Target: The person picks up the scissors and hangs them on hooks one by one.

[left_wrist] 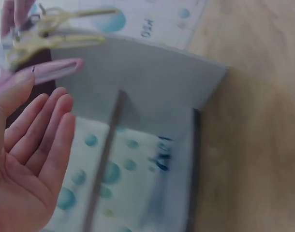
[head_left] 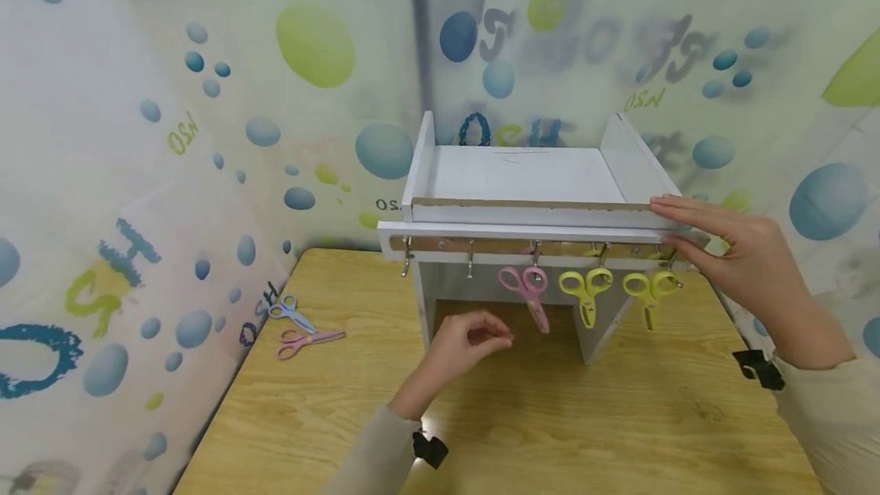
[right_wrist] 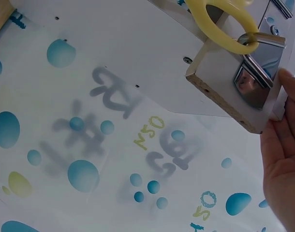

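Note:
A white shelf unit [head_left: 522,174] carries a hook rail [head_left: 509,234] across its front. From the rail's hooks hang pink scissors [head_left: 539,314], yellow scissors [head_left: 587,313] and, farthest right, a second yellow pair [head_left: 649,315]. My right hand [head_left: 745,262] grips the rail's right end, thumb in front; the right wrist view shows its fingers [right_wrist: 278,140] around the board's end. Below and left of the pink scissors is my left hand [head_left: 467,342], fingers loosely bent and holding nothing. Its palm [left_wrist: 31,179] shows bare in the left wrist view.
Blue scissors [head_left: 301,320] and another pink pair [head_left: 328,337] lie on the wooden table [head_left: 309,418] at the left. Two hooks [head_left: 470,258] at the rail's left end carry nothing. A patterned sheet [head_left: 206,197] hangs behind and along the left side.

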Motion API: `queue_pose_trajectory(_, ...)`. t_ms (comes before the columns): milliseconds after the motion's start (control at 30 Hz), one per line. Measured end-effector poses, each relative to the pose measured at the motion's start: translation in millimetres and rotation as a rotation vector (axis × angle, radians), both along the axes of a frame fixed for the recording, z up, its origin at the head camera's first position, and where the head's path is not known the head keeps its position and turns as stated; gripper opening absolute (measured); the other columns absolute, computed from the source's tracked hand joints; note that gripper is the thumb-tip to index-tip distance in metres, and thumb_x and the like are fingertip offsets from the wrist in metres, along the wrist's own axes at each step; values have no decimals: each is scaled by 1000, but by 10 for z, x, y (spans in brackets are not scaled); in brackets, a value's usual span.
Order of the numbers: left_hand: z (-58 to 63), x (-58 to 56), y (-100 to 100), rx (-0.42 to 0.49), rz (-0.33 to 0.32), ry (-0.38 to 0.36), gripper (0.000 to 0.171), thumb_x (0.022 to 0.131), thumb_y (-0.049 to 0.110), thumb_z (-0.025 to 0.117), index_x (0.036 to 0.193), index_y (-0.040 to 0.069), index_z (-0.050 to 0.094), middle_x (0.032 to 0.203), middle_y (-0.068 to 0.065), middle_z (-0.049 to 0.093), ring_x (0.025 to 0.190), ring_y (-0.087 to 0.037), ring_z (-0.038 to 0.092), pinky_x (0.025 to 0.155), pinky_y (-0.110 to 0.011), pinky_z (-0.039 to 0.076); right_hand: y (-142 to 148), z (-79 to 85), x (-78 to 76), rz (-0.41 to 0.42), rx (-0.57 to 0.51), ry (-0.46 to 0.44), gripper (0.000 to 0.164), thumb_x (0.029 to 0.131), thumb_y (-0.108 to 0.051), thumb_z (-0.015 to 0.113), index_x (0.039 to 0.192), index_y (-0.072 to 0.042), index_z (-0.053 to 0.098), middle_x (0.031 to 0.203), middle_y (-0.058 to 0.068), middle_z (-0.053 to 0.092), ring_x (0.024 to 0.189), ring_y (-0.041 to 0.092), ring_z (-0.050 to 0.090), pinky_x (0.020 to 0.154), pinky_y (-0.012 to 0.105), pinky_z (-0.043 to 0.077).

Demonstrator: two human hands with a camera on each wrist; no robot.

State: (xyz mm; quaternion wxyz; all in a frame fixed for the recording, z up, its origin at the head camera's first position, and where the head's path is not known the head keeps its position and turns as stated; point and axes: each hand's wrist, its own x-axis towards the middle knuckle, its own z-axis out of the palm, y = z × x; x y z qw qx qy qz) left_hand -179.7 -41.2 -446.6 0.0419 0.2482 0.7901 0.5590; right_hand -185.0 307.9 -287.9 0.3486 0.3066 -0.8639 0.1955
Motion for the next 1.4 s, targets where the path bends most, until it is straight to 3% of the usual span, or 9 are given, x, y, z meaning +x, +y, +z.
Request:
queue_pose_trajectory(133, -313, 9, -272, 186, 21, -166, 25, 98, 15, 64, 114, -4, 69, 111, -23, 73, 96, -16, 74, 83, -24, 60, -9, -2, 2, -8, 5, -1, 75, 60, 17, 84, 126, -15, 71, 127, 9, 70, 127, -21, 44, 98, -6, 32)
queue_pose_trajectory(300, -608, 29, -706, 567, 341, -457, 39, 101, 17, 59, 125, -14, 58, 110, -15, 75, 96, -10, 73, 88, -26, 60, -3, -12, -11, -3, 2, 10, 54, 77, 2, 81, 126, -15, 71, 128, 6, 70, 126, -21, 44, 98, -6, 32)
queue_pose_trajectory(400, -710, 63, -1020, 792, 510, -574, 48, 104, 25, 54, 137, -9, 50, 109, 1, 76, 102, -7, 72, 96, -24, 56, -2, -15, -16, 4, 0, 13, 54, 77, 3, 81, 126, -14, 71, 127, 7, 70, 127, -21, 44, 98, -5, 32)
queue_pose_trajectory(600, -902, 73, -1648, 1347, 616, -773, 52, 109, 39, 33, 153, 11, 36, 105, 1, 76, 130, -6, 56, 123, -25, 29, -13, 15, -14, -12, 12, 0, 77, 60, 18, 83, 128, -15, 70, 125, 13, 71, 127, -23, 42, 99, -6, 31)
queue_pose_trajectory(700, -998, 40, -1874, 1477, 688, -827, 58, 107, 43, 33, 158, 16, 24, 113, 2, 70, 147, -5, 34, 126, -23, 20, -16, 18, -16, -12, 10, 1, 78, 59, 18, 83, 128, -16, 70, 125, 13, 71, 127, -22, 42, 99, -5, 31)
queue_pose_trajectory(933, -1101, 7, -2188, 1291, 795, -903, 78, 103, 39, 49, 160, 16, 1, 122, 7, 51, 146, -3, 28, 124, -18, 21, -13, -1, -19, -14, 8, 0, 78, 59, 18, 84, 128, -15, 70, 125, 13, 71, 127, -22, 42, 101, -5, 31)
queue_pose_trajectory(1100, -1077, -56, -2310, 1186, 800, -910, 52, 100, 34, 59, 144, 18, 37, 99, 7, 65, 123, -2, 53, 121, -20, 30, -1, -14, -15, -13, 1, 2, 38, 90, -21, 72, 128, -15, 70, 131, 1, 68, 127, -22, 42, 99, -6, 30)
queue_pose_trajectory(1200, -1075, -127, -2383, 1072, 779, -909, 26, 98, 34, 61, 117, 15, 56, 89, 7, 70, 105, -3, 65, 113, -19, 41, 7, -15, -12, -11, 0, 5, 45, 94, -42, 59, 128, -15, 70, 133, -5, 65, 128, -22, 42, 99, -6, 30)
queue_pose_trajectory(1400, -1130, -258, -2582, 951, 787, -970, 19, 98, 35, 62, 92, 18, 69, 85, 1, 76, 88, -9, 74, 91, -22, 58, -6, -16, -28, -9, 9, 12, 72, 64, 16, 82, 128, -13, 69, 129, 8, 69, 128, -21, 42, 100, -5, 30)
